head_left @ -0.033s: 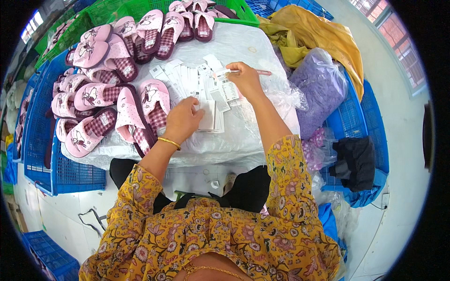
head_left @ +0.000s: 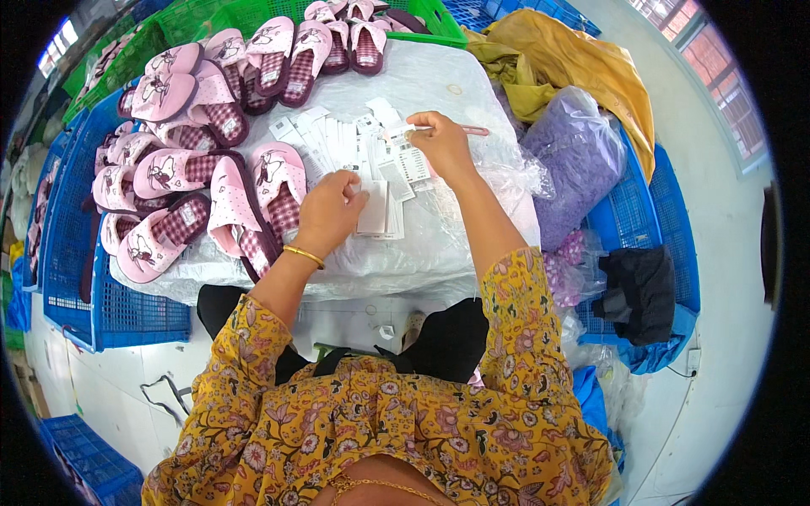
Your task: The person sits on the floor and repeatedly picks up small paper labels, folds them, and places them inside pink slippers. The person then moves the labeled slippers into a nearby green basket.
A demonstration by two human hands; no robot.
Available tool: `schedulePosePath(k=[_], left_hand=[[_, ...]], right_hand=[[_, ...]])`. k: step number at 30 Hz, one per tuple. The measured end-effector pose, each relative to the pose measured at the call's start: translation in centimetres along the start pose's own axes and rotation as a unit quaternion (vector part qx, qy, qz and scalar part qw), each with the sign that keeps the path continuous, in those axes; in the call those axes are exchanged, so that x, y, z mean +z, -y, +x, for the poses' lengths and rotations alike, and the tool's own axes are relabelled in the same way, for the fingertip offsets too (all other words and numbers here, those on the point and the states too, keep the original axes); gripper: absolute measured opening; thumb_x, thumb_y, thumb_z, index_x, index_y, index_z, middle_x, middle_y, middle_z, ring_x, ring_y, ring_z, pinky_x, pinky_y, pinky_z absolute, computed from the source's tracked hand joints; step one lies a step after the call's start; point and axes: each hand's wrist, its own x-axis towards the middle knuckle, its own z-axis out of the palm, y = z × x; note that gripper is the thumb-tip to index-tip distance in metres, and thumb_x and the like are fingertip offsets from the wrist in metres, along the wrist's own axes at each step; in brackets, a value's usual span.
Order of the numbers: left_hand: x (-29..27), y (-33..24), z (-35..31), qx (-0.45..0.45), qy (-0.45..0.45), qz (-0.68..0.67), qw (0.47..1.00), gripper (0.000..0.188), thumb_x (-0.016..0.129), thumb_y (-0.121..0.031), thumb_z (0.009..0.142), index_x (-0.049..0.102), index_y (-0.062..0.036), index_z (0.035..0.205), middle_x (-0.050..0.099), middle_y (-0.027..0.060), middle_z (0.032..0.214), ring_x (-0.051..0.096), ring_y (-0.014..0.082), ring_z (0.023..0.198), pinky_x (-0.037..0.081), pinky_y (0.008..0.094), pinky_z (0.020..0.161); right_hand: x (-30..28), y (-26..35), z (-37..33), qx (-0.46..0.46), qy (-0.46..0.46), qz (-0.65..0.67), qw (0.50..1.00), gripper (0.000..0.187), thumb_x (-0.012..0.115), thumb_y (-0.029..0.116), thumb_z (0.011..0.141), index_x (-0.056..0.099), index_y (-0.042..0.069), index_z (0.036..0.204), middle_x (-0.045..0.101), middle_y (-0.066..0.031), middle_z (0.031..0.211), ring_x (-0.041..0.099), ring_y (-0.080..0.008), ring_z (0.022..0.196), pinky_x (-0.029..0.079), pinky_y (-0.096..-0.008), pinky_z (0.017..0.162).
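My right hand (head_left: 444, 147) is closed in a pinch on a white paper label (head_left: 402, 131) above a loose spread of printed labels (head_left: 337, 145). A slim pink stick (head_left: 476, 131) shows just beyond that hand; whether the hand holds it I cannot tell. My left hand (head_left: 332, 209), with a gold bangle at the wrist, has bent fingers at the left edge of a small stack of white cards (head_left: 373, 212). What lies between its fingertips is hidden. Close by on the left, pink slippers (head_left: 283, 181) with dark checked insoles rest on the plastic-covered table (head_left: 405, 261).
More slippers (head_left: 181, 173) crowd the table's left side and far edge. Blue crates (head_left: 139, 308) flank the left, with a green crate (head_left: 443, 25) behind. At right are a bagged purple fluffy bundle (head_left: 578, 156), yellow cloth (head_left: 582, 59) and black cloth (head_left: 637, 291).
My left hand has shifted very slightly at the edge of the card stack. My right hand and the label in it look nearly the same.
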Motion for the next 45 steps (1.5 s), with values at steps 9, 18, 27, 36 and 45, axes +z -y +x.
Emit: schedulePosePath(k=[9,18,27,36,45], left_hand=[[-0.7,-2.9,1.9,0.107,-0.134,-0.148,0.974,0.036,0.076,-0.005,0.078,0.067,-0.0089,0.112,0.056,0.0043,0.107,0.055,0.0127,0.084,0.046,0.0255,0.067],[-0.3,-2.9,1.3,0.105,-0.118,-0.205,0.966,0.027,0.075,-0.002,0.077,0.068,-0.0074,0.103,0.058,0.0063,0.102,0.058,0.0158,0.078,0.049,0.0282,0.068],[-0.6,-3.0,0.5,0.182,-0.152,-0.115,0.964,0.009,0.069,-0.002,0.085,0.065,-0.0032,0.093,0.063,0.0074,0.089,0.059,0.0172,0.075,0.048,0.0294,0.064],[-1.0,-3.2,0.0,0.263,-0.164,-0.057,0.949,0.015,0.072,0.0,0.078,0.065,-0.0039,0.091,0.065,0.0094,0.091,0.065,0.0282,0.084,0.053,0.037,0.068],[-1.8,-3.3,-0.9,0.315,-0.143,0.018,0.938,0.014,0.071,-0.003,0.076,0.066,-0.0078,0.088,0.065,0.0054,0.092,0.064,0.0255,0.083,0.053,0.0367,0.068]], right_hand=[[1.0,5.2,-6.3,-0.06,-0.017,0.037,0.997,0.027,0.071,0.007,0.085,0.065,0.002,0.111,0.068,-0.0053,0.09,0.063,-0.0078,0.079,0.049,-0.0231,0.07],[1.9,4.4,-8.1,-0.099,-0.043,0.088,0.99,0.023,0.072,0.004,0.083,0.068,0.003,0.106,0.063,-0.0083,0.1,0.067,-0.0141,0.081,0.054,-0.0266,0.07],[1.7,4.4,-8.6,-0.095,-0.04,0.113,0.988,0.025,0.076,0.012,0.082,0.07,0.006,0.105,0.063,-0.01,0.117,0.064,-0.0203,0.099,0.051,-0.0326,0.087],[1.0,5.2,-8.1,-0.181,0.04,0.025,0.982,0.024,0.077,0.02,0.081,0.072,0.008,0.101,0.065,-0.0087,0.115,0.058,-0.0237,0.112,0.045,-0.036,0.097],[0.0,6.1,-8.2,-0.012,0.075,0.387,0.919,0.011,0.068,0.01,0.09,0.066,0.005,0.1,0.069,-0.011,0.099,0.059,-0.0104,0.074,0.045,-0.0232,0.067]])
